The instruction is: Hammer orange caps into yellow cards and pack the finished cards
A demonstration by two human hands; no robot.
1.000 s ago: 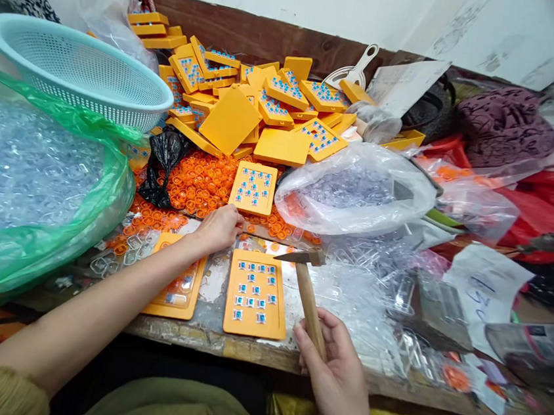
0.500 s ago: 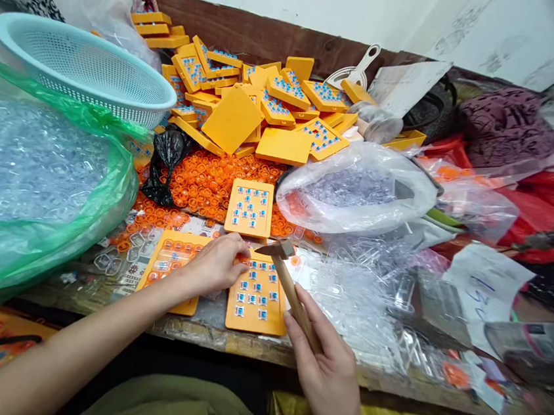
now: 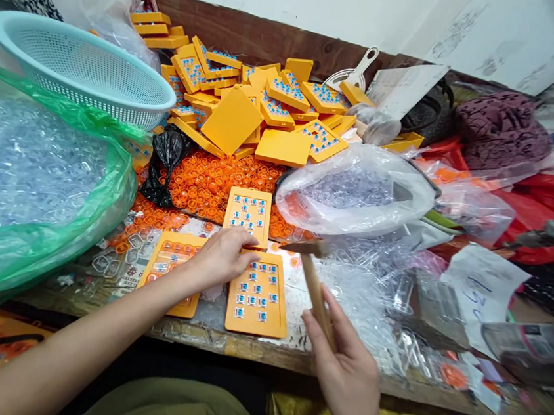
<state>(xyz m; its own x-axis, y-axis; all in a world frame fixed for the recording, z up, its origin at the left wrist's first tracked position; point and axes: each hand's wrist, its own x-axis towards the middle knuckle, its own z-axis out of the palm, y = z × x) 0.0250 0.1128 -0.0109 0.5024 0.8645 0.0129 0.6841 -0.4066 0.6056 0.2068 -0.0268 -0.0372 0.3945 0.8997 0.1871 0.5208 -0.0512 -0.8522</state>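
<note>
My right hand [image 3: 347, 367] holds a hammer [image 3: 319, 298] by its wooden handle, the metal head raised over the white bench surface. My left hand [image 3: 227, 255] has its finger and thumb at the near edge of a yellow tray [image 3: 230, 218] set with small blue-and-clear pieces; it appears to pinch that edge. Just below lies a second yellow tray [image 3: 250, 321] with similar pieces. Partly under my left forearm is a third yellow tray [image 3: 157, 257], holding orange rings and clear parts.
Behind are a heap of yellow trays [image 3: 234, 120] and loose orange rings [image 3: 205, 183]. A green bag [image 3: 122, 201] of clear parts and a blue basket [image 3: 165, 93] stand left. A white bag [image 3: 290, 202] and clear plastic pieces [image 3: 366, 303] lie right, before the bench edge [image 3: 301, 358].
My left hand has shifted from the lower tray's top edge to the upper tray, which has slid slightly toward me. The hammer has moved right, away from the lower tray.
</note>
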